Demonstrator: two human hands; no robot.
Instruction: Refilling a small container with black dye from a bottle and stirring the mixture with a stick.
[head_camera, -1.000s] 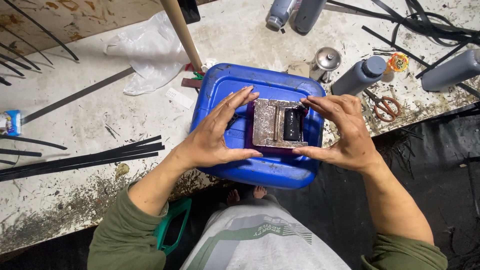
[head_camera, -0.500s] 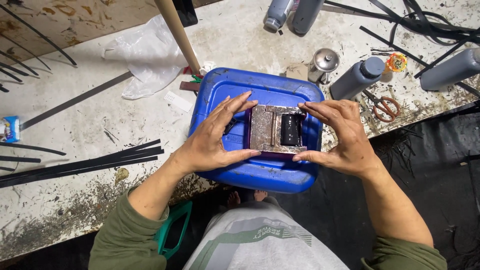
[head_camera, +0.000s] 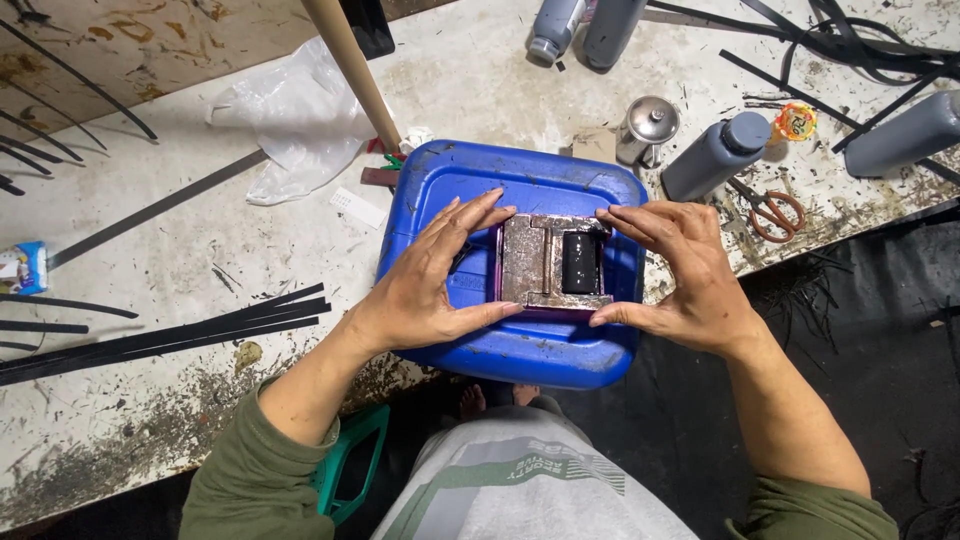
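A metal mould (head_camera: 548, 262), grimy and roughly square, lies flat on top of a blue jerrycan (head_camera: 520, 340) that rests on its side at the near edge of a stained workbench (head_camera: 150, 390). A black block (head_camera: 580, 262) sits in the mould's right half. The left hand (head_camera: 425, 285) frames the mould from the left: fingers spread along its top edge, thumb pressed against its lower left corner. The right hand (head_camera: 680, 270) mirrors it on the right, fingers laid over the top right corner and thumb at the lower right edge. Both hands are open and flat against the mould, bracing rather than pinching it.

Around the can, a wooden pole (head_camera: 352, 70) leans across a crumpled white plastic bag (head_camera: 295, 115). Thin black strips (head_camera: 160, 335) lie to the left. To the right stand a grey bottle (head_camera: 715, 155) and a small metal tin (head_camera: 648, 125), with orange-handled scissors (head_camera: 770, 210) just beyond. More grey bottles lie further back.
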